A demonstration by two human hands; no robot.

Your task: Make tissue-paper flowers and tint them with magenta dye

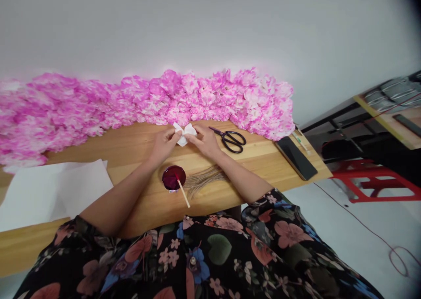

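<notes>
Between my two hands, a small white paper flower (184, 134) with spread petals is pinched above the wooden table. My left hand (166, 142) grips its left side between thumb and fingers. On the other side, my right hand (204, 141) pinches the right petals; some fingertips are hidden behind the paper. Just right of that hand lie black scissors (232, 140). Below the hands stands a small dish of dark red liquid (171, 178), with a thin wooden stick (184, 194) resting in it. Beside the dish is a bundle of thin brown stems (205, 179), partly under my right forearm.
A long heap of pink-and-white flowers (138, 99) lines the back of the table (263, 176) along the wall. White paper sheets (55, 193) lie at left. A black phone (296, 158) is near the right edge. A red stool (378, 182) and a cable (371, 235) are on the floor side.
</notes>
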